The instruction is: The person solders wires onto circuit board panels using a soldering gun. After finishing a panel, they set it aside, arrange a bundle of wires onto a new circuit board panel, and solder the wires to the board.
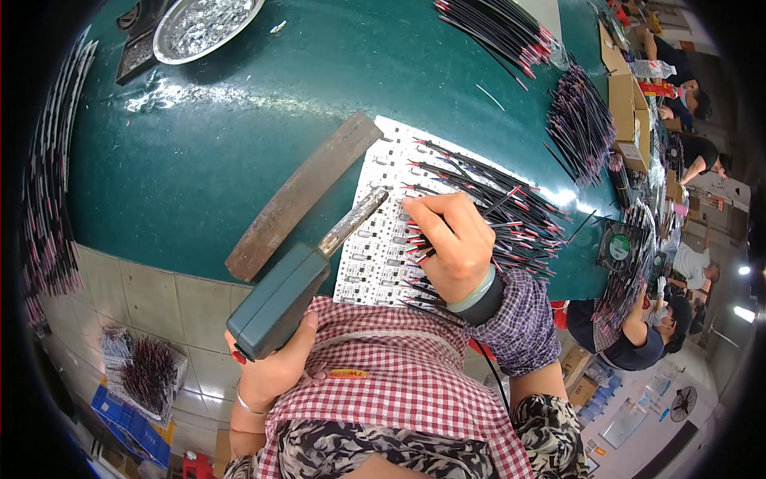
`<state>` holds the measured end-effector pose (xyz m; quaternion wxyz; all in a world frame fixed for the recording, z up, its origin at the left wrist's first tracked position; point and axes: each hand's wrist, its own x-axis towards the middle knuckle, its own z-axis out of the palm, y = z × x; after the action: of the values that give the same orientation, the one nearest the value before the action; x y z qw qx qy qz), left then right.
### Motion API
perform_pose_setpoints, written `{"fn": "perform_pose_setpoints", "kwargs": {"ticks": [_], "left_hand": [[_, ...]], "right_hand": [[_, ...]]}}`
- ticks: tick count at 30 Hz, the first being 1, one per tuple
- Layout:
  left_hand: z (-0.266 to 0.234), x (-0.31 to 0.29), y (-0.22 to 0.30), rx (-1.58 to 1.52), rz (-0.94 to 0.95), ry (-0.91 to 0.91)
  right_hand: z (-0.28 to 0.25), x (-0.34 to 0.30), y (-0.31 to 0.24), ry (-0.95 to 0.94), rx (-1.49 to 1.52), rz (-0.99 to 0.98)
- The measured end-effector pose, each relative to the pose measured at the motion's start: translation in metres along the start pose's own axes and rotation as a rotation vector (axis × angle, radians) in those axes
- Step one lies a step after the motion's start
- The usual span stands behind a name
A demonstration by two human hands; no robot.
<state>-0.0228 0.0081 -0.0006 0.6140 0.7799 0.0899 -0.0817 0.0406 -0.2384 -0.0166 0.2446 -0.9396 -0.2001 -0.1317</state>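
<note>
My left hand (281, 361) is wrapped around the handle of a dark green soldering gun (281, 297). The gun's metal tip reaches over a white panel of small circuit boards (369, 254), close to its middle. On the panel my right hand (459, 243) is closed in a pinch, thumb and forefinger near the solder pads and close to the tip. It appears to hold a thin black-and-red wire (501, 201), though the fingers hide its end. Rows of black and red wires (531, 227) run from the panel to the right, partly under my right hand.
A worn flat bar (303, 195) lies left of the panel on the green table (239, 128). A metal bowl of solder scraps (209, 28) stands at far left. Wire bundles (581, 124) and cardboard boxes (630, 120) are on the right. A co-worker (642, 331) sits at right, near a small fan (619, 247).
</note>
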Motion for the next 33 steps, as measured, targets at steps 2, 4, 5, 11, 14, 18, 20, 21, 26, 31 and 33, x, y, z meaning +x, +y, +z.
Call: {"fn": "perform_pose_setpoints", "kwargs": {"ticks": [2,4,5,11,14,18,20,21,26,31,33], "left_hand": [[0.000,0.000,0.000,0.013,0.014,0.021],[0.000,0.000,-0.002,0.007,0.013,0.017],[0.000,-0.001,-0.003,0.000,0.013,0.012],[-0.004,-0.002,-0.014,0.260,0.245,-0.038],[-0.001,0.000,-0.012,0.065,0.071,-0.043],[0.000,0.006,-0.005,-0.016,0.023,-0.072],[0.000,0.006,-0.004,0.002,0.041,-0.086],[-0.001,0.006,-0.004,0.001,0.041,-0.087],[-0.003,0.006,-0.003,0.056,0.052,-0.121],[-0.003,0.000,-0.004,0.023,-0.028,-0.056],[-0.004,-0.001,-0.007,0.039,-0.013,-0.053]], "right_hand": [[-0.001,0.001,0.000,0.033,0.023,-0.007],[-0.001,0.001,-0.001,0.022,0.013,-0.002],[-0.001,0.001,-0.001,0.011,0.002,0.004],[-0.001,-0.001,0.000,-0.022,-0.033,-0.018],[0.001,-0.002,0.001,-0.008,-0.040,-0.029],[-0.001,0.000,-0.001,-0.013,-0.036,-0.027],[-0.001,0.001,-0.001,-0.027,-0.029,-0.026],[-0.002,0.001,-0.001,-0.027,-0.031,-0.025],[-0.002,0.001,-0.001,-0.028,-0.035,-0.027],[0.000,0.000,0.000,-0.022,-0.042,-0.020],[-0.001,0.000,0.000,-0.021,-0.041,-0.016]]}}
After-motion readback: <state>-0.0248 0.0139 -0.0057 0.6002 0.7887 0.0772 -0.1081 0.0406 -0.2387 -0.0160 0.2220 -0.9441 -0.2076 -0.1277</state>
